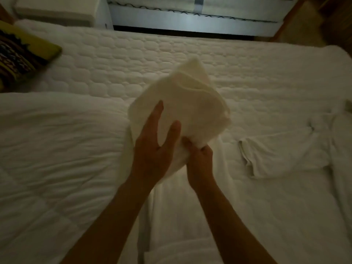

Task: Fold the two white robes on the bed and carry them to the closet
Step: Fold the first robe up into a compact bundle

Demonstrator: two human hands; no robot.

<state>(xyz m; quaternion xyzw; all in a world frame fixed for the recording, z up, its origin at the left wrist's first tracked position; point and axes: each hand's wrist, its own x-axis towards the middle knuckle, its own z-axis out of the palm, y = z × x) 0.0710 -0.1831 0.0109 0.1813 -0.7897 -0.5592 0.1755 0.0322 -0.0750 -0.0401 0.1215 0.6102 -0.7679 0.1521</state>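
A folded white robe [188,103] is lifted above the middle of the bed [133,60], its layers stacked in a compact bundle. My left hand [156,145] lies flat against its near face with fingers spread. My right hand [200,159] pinches the bundle's lower right corner from below. A second white robe [285,149] lies spread and unfolded on the right side of the bed, one sleeve bent toward the middle.
A white duvet [57,149] is bunched over the left half of the bed. A yellow and dark patterned cushion [21,56] sits at the far left. Beyond the bed stands a pale bench or bed frame [190,20]; wooden flooring [304,21] shows at top right.
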